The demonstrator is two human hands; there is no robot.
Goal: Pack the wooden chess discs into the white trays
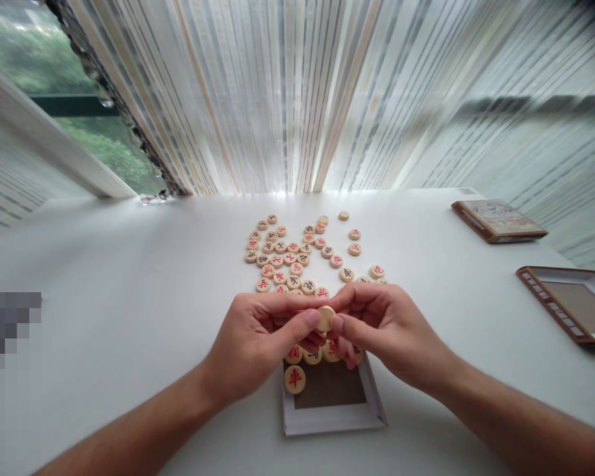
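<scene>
Between the fingertips of my left hand (pixel 272 327) and my right hand (pixel 377 324) is a round wooden xiangqi piece (pixel 326 318), its blank side toward me. Both hands pinch it at its edges, above an open white-walled box tray (pixel 334 422). Inside the tray, a piece with a red character (pixel 294 379) lies at the left side. Behind it runs a row of pieces, partly covered by my fingers. Many loose xiangqi pieces (pixel 290 258) with red or black characters spread over the table beyond my hands.
On the white table (pixel 153 291), a brown-edged box with a picture on top (pixel 500 220) lies at the back right. Nearer on the right is an open box part (pixel 565 307). A strip curtain (pixel 287 99) hangs along the table's far edge, with a window (pixel 104 145) at left.
</scene>
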